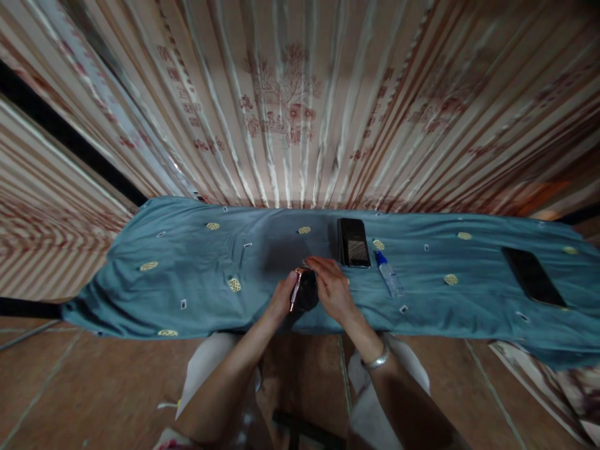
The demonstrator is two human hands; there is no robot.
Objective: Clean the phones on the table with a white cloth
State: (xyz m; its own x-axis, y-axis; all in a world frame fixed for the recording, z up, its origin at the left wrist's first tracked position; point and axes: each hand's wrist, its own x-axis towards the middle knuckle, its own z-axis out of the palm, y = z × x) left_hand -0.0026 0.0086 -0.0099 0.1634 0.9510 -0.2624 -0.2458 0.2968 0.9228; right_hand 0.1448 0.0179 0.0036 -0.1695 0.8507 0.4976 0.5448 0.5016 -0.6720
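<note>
Holding a small dark object (307,294) between both hands at the centre of the frame, I judge the work to be in its middle: the piece is up off the cloth and being handled, and nothing beside it looks finished or set aside. It reads as dark and rounded, about as wide as my palm, with a slim pinkish, shiny edge or strip (297,289) standing along its left side; whether that strip is part of the object or a separate tool, I cannot tell at this size.

My left hand (284,299) is curled around the object's left side, fingers closed on the pinkish strip. My right hand (334,289) lies over its top right with the fingers bent down onto it, gripping or pressing; a silver bracelet (377,360) sits on that wrist.

Just above and right of my hands a black phone (354,242) lies flat on the teal cloth (187,262), and beside it a small clear bottle with a blue cap (389,274). Far right, another dark flat device (532,275) rests on the cloth. Striped curtains (290,100) fill the upper frame.
</note>
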